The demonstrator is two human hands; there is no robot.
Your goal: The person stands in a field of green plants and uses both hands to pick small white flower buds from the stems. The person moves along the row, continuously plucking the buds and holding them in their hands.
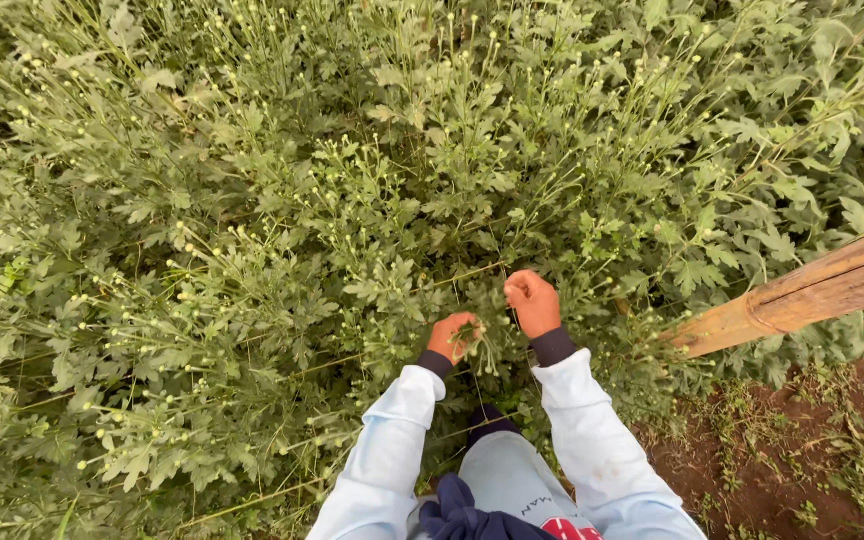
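Note:
I look down on a dense bed of green leafy plants point(282, 220) with many small pale round buds on thin stems. My left hand point(451, 336) is low among the stems, fingers curled around a small leafy sprig point(468, 331). My right hand point(532, 302) is just beside it to the right, closed in a fist around a thin stem. Both arms wear pale blue sleeves with dark cuffs. What lies under the foliage is hidden.
A thick wooden pole point(812, 290) slants in from the right edge, its end near the plants. Bare reddish-brown soil point(802, 450) with small weeds lies at lower right. Thin support strings point(452, 275) run across the plants. My legs and a dark shoe point(489, 420) are below.

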